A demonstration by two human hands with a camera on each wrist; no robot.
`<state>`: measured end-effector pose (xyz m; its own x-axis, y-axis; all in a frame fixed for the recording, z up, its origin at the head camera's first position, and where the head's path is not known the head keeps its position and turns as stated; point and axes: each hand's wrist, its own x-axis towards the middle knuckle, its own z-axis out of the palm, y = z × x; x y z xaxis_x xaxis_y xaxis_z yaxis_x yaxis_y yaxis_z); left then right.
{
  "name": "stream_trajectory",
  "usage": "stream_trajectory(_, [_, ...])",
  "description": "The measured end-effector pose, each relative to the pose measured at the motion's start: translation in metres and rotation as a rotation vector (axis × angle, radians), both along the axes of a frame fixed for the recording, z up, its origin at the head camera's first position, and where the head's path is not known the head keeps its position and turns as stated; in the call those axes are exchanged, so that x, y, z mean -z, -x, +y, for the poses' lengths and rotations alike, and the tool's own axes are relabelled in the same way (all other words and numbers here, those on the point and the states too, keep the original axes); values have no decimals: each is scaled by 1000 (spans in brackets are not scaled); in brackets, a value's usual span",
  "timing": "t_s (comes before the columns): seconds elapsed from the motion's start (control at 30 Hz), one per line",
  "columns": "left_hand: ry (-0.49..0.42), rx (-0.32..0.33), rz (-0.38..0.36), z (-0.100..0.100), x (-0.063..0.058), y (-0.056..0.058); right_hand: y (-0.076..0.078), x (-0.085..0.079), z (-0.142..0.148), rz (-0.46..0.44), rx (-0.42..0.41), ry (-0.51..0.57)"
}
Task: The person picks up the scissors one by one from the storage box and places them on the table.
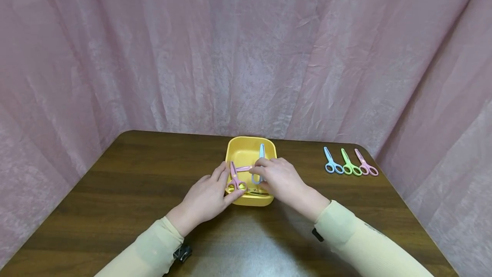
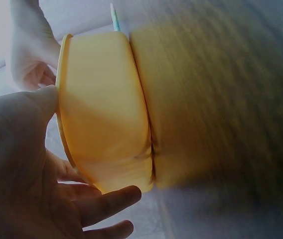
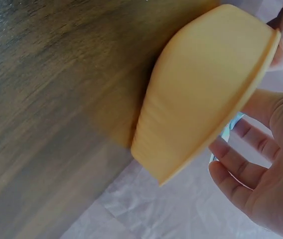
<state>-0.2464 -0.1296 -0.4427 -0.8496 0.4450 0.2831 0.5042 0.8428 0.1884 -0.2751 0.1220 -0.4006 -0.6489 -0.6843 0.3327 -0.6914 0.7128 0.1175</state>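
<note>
Sleeves [image 1: 147,247] converge; left hand [image 1: 203,198] touches bin [image 1: 251,201], right hand [image 1: 282,178] holds blue scissors [image 1: 262,151].

We've got a dark brown wood-grain table [image 1: 153,166] with rounded far corners. Sitting on it: a yellow tub [image 1: 251,200] between the left hand [image 1: 203,195] and right hand [image 1: 283,180], plus blue scissors [image 1: 331,163], green scissors [image 1: 348,164] and pink scissors [image 1: 363,163] lined up right of the right hand.

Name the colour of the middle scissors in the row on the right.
The middle scissors are green, seen best in the head view.
</note>
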Motion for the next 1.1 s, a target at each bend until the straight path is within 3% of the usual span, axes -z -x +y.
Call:
stream_trajectory(0.23, [11,7,21,-1,1,1,-6,-8,17,44,-2,28])
stream_trajectory(0.53, [-1,-1,-9,-1,-1,-1,-17,-17,44,60,37,39])
stream_trajectory(1.1, [2,7,12,-2,1,0,-33,-8,87,73,50,-22])
